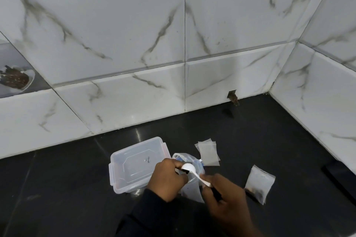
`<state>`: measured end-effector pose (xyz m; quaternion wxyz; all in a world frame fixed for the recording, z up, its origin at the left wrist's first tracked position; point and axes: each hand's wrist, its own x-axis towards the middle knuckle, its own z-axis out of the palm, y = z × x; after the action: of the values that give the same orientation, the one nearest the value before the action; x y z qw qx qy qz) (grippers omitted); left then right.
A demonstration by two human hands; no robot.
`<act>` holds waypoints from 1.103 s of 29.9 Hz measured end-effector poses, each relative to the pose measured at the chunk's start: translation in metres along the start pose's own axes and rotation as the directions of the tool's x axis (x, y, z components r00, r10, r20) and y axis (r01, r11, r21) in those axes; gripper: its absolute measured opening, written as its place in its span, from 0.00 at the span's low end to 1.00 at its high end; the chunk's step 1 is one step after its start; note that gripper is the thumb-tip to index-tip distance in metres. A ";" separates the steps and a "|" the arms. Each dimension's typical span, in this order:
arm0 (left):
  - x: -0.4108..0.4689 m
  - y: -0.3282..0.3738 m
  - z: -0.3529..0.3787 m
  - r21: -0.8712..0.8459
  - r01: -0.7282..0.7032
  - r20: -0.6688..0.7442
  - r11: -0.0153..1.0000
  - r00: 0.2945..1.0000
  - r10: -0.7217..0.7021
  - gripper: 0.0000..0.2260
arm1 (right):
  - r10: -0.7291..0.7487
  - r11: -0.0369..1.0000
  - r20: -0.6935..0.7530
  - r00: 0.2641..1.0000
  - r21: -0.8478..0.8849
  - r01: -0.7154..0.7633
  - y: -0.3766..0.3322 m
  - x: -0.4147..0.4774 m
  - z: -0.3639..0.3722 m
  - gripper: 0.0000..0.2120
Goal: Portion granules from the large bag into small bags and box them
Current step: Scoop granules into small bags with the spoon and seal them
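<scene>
On the black counter [67, 188] stands a clear plastic box [115, 181], lid off, and everything else lies to its right. Against the box's right edge the left hand [167, 179] has its fingers curled round the top of a small clear bag [192, 188], which hangs below it. Just behind that hand, touching the box's right corner, sits the large bag [180, 157]. A white spoon [189, 168] has its bowl at the left fingertips, and the right hand [227, 196] pinches its handle. Farther right of the box lie a stack of empty small bags [209, 153] and, farthest from it, a filled small bag [259, 184], dark granules in its bottom.
</scene>
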<state>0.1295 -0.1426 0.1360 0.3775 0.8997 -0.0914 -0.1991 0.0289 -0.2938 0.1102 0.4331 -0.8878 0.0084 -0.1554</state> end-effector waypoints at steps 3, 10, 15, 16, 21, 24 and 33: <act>0.000 -0.001 0.000 0.003 -0.009 -0.010 1.000 1.000 0.009 0.08 | -0.111 0.993 0.002 0.994 -0.038 0.111 0.002 -0.001 0.001 0.08; -0.001 -0.001 0.002 0.007 0.025 -0.004 1.000 1.000 -0.025 0.10 | -0.240 0.960 0.053 0.969 -0.136 0.245 0.007 -0.006 0.002 0.13; -0.002 -0.001 0.000 0.022 0.022 0.000 1.000 1.000 -0.022 0.09 | -0.217 0.966 0.005 0.976 -0.145 0.215 0.009 -0.009 0.005 0.12; -0.002 -0.001 -0.001 0.019 0.021 -0.001 1.000 1.000 -0.021 0.09 | -0.167 0.982 -0.024 0.986 -0.096 0.164 0.006 -0.008 0.005 0.10; -0.004 -0.004 -0.004 0.013 0.048 -0.004 0.999 0.999 -0.048 0.10 | 0.288 0.926 -0.111 0.951 0.286 -0.247 -0.001 0.007 0.000 0.10; -0.005 -0.004 -0.004 0.005 0.052 -0.010 0.999 0.999 -0.052 0.09 | 0.183 0.967 -0.119 0.976 0.202 -0.156 -0.001 0.006 0.000 0.10; -0.004 -0.004 -0.002 0.017 0.037 -0.010 0.999 0.999 -0.036 0.14 | -0.315 0.937 0.032 0.948 -0.149 0.316 0.015 -0.009 0.012 0.18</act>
<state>0.1264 -0.1369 0.1352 0.3667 0.9053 -0.0748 -0.2009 0.0253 -0.2930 0.0891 0.3337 -0.9086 -0.1240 -0.2185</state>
